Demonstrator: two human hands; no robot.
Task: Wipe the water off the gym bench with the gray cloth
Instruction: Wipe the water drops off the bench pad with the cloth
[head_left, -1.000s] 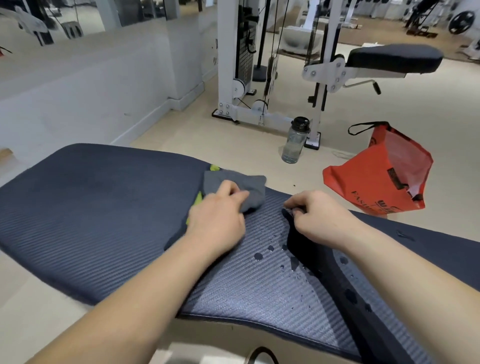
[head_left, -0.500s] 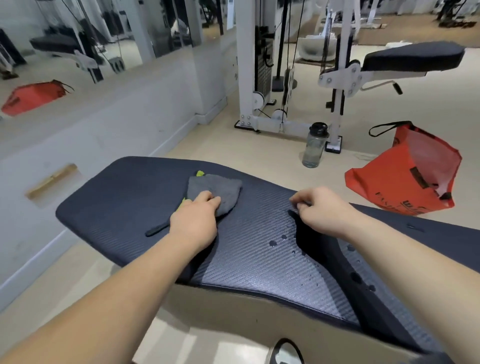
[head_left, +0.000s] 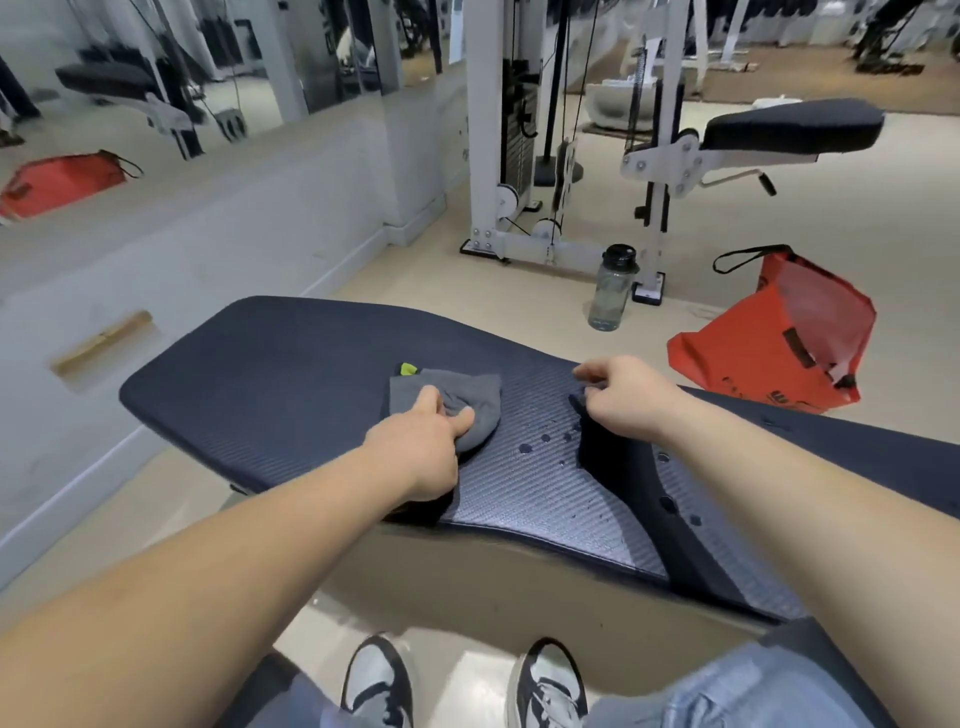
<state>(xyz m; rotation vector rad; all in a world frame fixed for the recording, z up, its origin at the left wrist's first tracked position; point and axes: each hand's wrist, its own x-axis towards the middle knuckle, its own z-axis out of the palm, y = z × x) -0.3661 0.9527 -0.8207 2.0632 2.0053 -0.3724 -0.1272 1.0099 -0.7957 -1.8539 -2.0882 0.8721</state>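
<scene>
The dark blue gym bench (head_left: 270, 374) runs across the view in front of me. A gray cloth (head_left: 480, 397) with a yellow-green tag lies on its middle, and my left hand (head_left: 415, 447) grips it from the near side. Several water drops (head_left: 527, 448) bead on the ribbed pad just right of the cloth, and more lie further right past the dark gap between the pads. My right hand (head_left: 623, 400) sits at the far end of that gap, its fingers curled over the pad's edge.
On the floor behind the bench stand a clear water bottle (head_left: 613, 288) and a red bag (head_left: 779, 353). A white cable machine (head_left: 498, 130) and a second padded seat (head_left: 789, 127) stand further back. A mirrored wall runs along the left. My shoes (head_left: 376, 680) are below the bench.
The view has pulled back and up, showing more bench and my feet. My left hand bunched the cloth and brought it closer to the drops. My right hand kept its hold.
</scene>
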